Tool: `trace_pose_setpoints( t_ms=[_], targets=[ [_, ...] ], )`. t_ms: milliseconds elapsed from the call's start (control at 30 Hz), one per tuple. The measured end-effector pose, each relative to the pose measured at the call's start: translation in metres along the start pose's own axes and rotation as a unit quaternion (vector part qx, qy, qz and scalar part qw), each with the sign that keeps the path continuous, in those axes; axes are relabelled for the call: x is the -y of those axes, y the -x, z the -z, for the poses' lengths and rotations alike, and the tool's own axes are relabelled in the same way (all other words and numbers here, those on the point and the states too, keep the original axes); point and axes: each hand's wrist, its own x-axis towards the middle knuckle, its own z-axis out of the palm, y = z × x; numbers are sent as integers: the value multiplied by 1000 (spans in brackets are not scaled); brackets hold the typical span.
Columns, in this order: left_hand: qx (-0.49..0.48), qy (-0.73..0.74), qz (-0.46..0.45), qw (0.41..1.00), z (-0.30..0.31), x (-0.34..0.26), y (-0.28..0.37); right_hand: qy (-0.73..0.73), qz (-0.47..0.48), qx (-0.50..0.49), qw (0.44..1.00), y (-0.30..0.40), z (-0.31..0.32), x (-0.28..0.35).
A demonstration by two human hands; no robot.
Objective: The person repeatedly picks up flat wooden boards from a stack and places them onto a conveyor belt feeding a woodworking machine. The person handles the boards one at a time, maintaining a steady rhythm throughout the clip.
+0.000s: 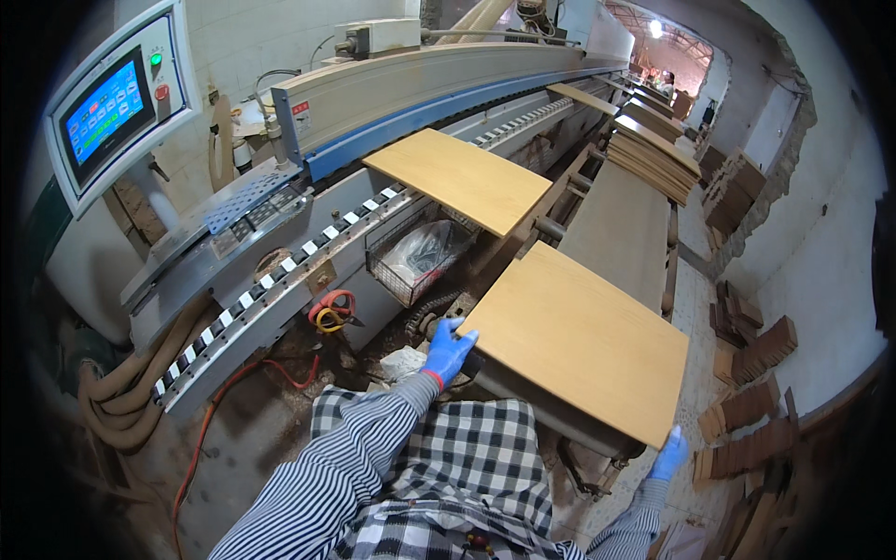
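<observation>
A flat wood-coloured panel lies on the near end of a roller conveyor in front of me. At its near left corner is my left hand, in a blue glove, thumb and finger at the panel's edge. My right hand, gloved too, touches the near right corner, its fingers partly hidden. Beyond, to the left, a second such panel lies partly under the blue-edged pressure beam of a long edge-banding machine, above its black-and-white feed track.
A control panel with a lit screen stands at upper left. Scissors hang beside a wire basket holding a plastic bag. Stacked boards stand farther along the conveyor. Board pieces line the right wall. A red hose crosses the floor.
</observation>
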Motion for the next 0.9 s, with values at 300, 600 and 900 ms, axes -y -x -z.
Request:
trace_pose_setpoints(
  t_ms=[300,600,900],
  targets=[
    [-93,185,134,969,88,-31,117,-292,-91,178,935,87,12,11],
    [-244,188,-35,951,188,-115,148,-410,-14,292,864,160,-96,107],
    [-225,253,-18,941,232,-139,177,-326,140,506,786,305,-163,270]
  ],
)
